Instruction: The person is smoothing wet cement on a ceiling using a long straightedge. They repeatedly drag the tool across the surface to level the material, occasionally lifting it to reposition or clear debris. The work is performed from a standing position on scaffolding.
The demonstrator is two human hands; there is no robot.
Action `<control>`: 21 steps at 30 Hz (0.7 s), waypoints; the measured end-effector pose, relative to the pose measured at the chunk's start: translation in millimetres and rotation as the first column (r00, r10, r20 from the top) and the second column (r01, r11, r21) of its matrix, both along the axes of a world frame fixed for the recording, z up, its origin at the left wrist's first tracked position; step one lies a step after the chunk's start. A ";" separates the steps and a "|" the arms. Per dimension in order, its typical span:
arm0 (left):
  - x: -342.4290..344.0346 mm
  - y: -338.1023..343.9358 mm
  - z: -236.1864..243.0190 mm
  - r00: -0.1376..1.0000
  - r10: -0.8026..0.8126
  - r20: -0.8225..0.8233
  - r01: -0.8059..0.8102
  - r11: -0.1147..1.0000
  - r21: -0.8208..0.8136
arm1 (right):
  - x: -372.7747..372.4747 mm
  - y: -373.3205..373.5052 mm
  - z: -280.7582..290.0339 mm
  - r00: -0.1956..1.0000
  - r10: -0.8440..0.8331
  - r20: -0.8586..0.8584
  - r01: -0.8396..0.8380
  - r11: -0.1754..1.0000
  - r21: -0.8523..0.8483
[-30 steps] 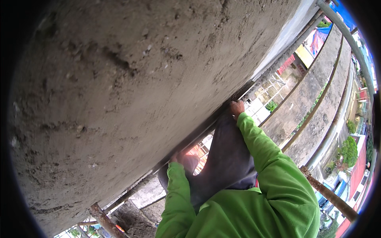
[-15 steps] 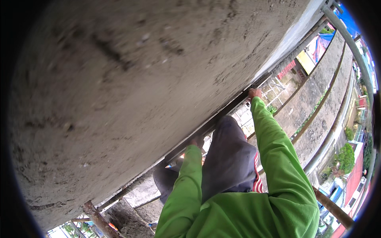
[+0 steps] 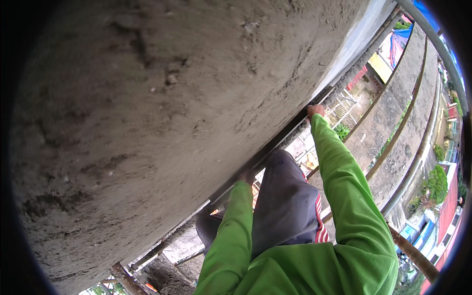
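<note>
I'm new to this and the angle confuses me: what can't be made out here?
All in the head view:
Left hand: fingers blurred, in shadow.
Right hand: fingers' ends hidden behind the hand, at the dark bar.
Wall: cut off by the top edge.
Distant blue shapes: too small.

Up here it's an outdoor building site: a rough cement wall [image 3: 147, 123], worn planks [image 3: 386, 108], a metal pole [image 3: 434, 39], trees [image 3: 436, 184] below, and what look like rooftops [image 3: 448, 204].

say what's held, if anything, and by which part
A long dark bar along the wall: the right hand grips near its right end; the left hand's hold is unclear.
</note>
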State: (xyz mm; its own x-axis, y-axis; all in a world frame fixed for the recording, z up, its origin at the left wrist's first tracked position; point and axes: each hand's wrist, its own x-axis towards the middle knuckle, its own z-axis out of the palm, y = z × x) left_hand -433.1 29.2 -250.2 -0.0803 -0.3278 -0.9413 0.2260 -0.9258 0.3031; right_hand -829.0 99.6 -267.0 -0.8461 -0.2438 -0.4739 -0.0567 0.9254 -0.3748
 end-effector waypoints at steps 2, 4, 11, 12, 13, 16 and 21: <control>9.6 -1.9 -5.3 1.000 -0.011 -0.010 0.011 1.000 -0.010 | 3.4 7.7 -8.2 0.973 0.203 -0.107 -0.191 0.975 0.113; 30.0 -1.8 -14.2 1.000 -0.004 -0.010 0.004 1.000 -0.017 | 19.9 5.9 -1.8 0.940 0.315 -0.131 -0.305 0.948 0.088; 45.0 1.5 29.3 1.000 0.019 0.022 -0.018 0.999 -0.044 | 46.5 25.5 6.6 0.934 0.336 -0.124 -0.331 0.942 0.061; 52.6 0.4 43.0 0.997 0.052 0.053 -0.049 0.997 -0.058 | 56.0 19.8 9.2 0.911 0.387 -0.141 -0.382 0.922 0.062; 63.6 -1.7 41.1 0.997 0.058 0.053 -0.056 0.997 -0.045 | 65.0 15.5 15.8 0.885 0.436 -0.163 -0.430 0.900 0.070; 93.3 -2.5 32.3 0.987 0.147 0.061 -0.142 0.987 -0.071 | 93.8 2.1 41.8 0.658 0.678 -0.327 -0.622 0.735 0.271; 111.7 -5.2 50.3 0.985 0.152 0.078 -0.143 0.984 -0.107 | 114.6 5.2 39.6 0.685 0.641 -0.348 -0.613 0.764 0.200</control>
